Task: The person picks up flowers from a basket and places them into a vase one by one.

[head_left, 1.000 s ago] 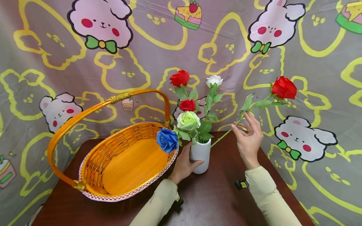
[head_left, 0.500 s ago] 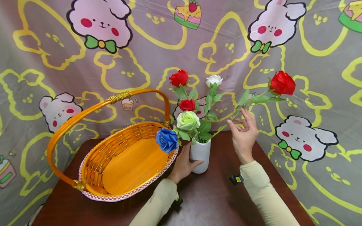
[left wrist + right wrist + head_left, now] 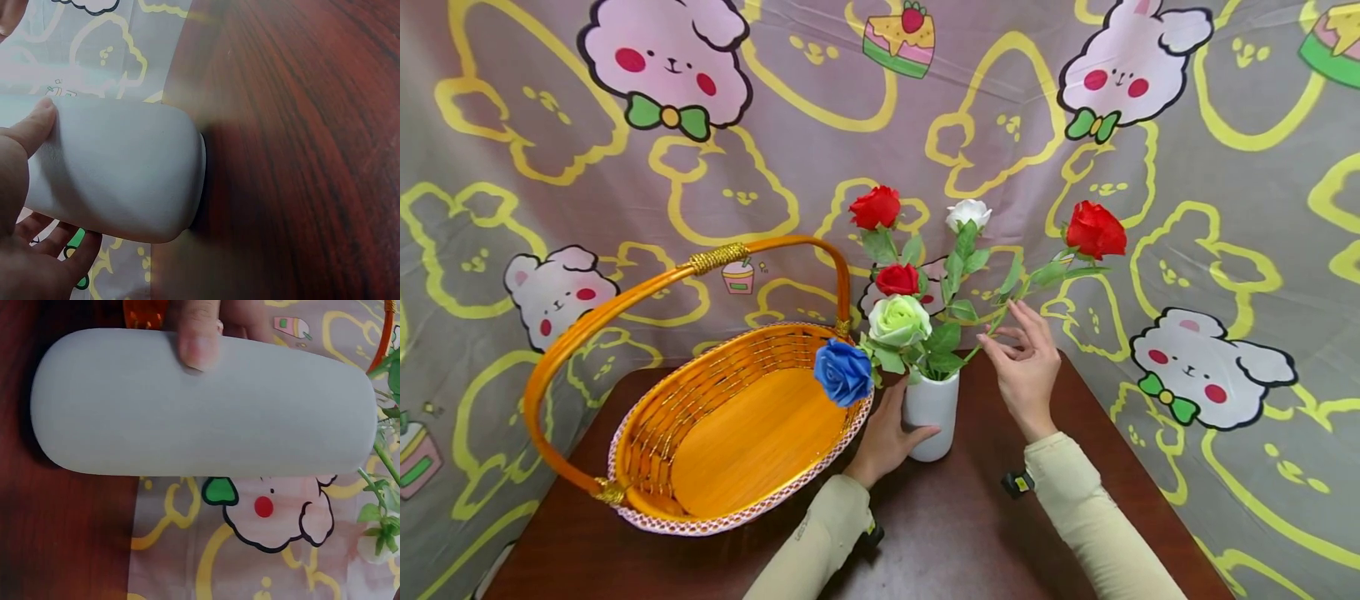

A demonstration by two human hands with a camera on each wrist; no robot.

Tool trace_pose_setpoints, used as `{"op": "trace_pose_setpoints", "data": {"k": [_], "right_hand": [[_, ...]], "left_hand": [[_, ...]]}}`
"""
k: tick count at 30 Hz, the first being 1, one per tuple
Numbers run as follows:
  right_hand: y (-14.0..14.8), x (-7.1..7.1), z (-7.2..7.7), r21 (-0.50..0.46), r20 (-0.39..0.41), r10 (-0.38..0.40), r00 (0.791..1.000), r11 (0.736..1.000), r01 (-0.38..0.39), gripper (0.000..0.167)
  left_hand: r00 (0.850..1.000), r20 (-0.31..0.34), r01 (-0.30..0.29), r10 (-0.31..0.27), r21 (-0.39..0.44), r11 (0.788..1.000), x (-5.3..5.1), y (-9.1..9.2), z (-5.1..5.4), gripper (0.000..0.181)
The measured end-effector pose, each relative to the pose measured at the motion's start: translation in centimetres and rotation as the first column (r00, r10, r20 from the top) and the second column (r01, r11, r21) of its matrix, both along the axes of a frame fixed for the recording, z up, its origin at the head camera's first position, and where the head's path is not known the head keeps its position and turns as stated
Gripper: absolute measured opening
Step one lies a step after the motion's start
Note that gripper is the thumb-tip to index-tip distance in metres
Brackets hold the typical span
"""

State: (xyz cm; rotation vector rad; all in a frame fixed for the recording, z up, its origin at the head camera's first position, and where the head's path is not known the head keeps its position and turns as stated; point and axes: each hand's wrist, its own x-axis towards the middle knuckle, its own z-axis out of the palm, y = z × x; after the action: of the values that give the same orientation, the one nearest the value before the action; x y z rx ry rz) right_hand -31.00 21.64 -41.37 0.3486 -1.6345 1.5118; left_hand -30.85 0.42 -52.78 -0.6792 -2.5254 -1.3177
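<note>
In the head view my left hand (image 3: 887,437) grips the white vase (image 3: 934,425), which stands upright on the table. Its thumb lies across the vase's front, as the left wrist view also shows on the vase (image 3: 119,165). My right hand (image 3: 1028,371) pinches the green stem of a red rose (image 3: 1097,230), tilted out to the right. The stem's lower end reaches the vase mouth; how deep it goes is hidden. Several artificial roses stand in the vase, among them a white rose (image 3: 968,214), a pale green rose (image 3: 899,321) and a blue rose (image 3: 843,372).
Left of the vase stands an orange woven basket (image 3: 647,467) with a tall arched handle (image 3: 718,258). The blue rose overhangs its right rim. Dark brown wood makes up the table (image 3: 955,533). Behind it hangs a printed rabbit-pattern cloth (image 3: 820,150).
My right hand has moved left and slightly down toward the vase, bringing the red rose's head leftward and its stem steeper. The left hand, the vase and the basket stay in place.
</note>
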Motion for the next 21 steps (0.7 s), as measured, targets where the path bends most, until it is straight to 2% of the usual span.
{"op": "trace_pose_setpoints", "data": {"k": [6,10,17,21], "right_hand": [[-0.4,0.0,-0.7,-0.019,-0.009,0.027,1.0,0.999,-0.027,0.063],[-0.6,0.2,-0.7,-0.014,-0.014,0.002,1.0,1.0,-0.002,0.063],[-1.3,0.4,-0.7,0.133,-0.009,-0.08,0.997,0.988,0.081,0.065],[-2.0,1.2,-0.4,0.174,-0.004,-0.102,0.995,0.98,0.102,0.063]], "left_hand": [[1.0,-0.009,-0.001,0.0,-0.002,1.0,-0.1,0.0,0.0,0.096],[1.0,-0.014,0.003,-0.003,0.002,1.0,-0.1,0.0,0.0,0.096],[1.0,-0.002,0.002,-0.002,0.019,1.0,0.1,0.0,0.1,0.095],[1.0,-0.007,0.003,-0.003,0.016,1.0,0.0,0.1,0.1,0.095]]}}
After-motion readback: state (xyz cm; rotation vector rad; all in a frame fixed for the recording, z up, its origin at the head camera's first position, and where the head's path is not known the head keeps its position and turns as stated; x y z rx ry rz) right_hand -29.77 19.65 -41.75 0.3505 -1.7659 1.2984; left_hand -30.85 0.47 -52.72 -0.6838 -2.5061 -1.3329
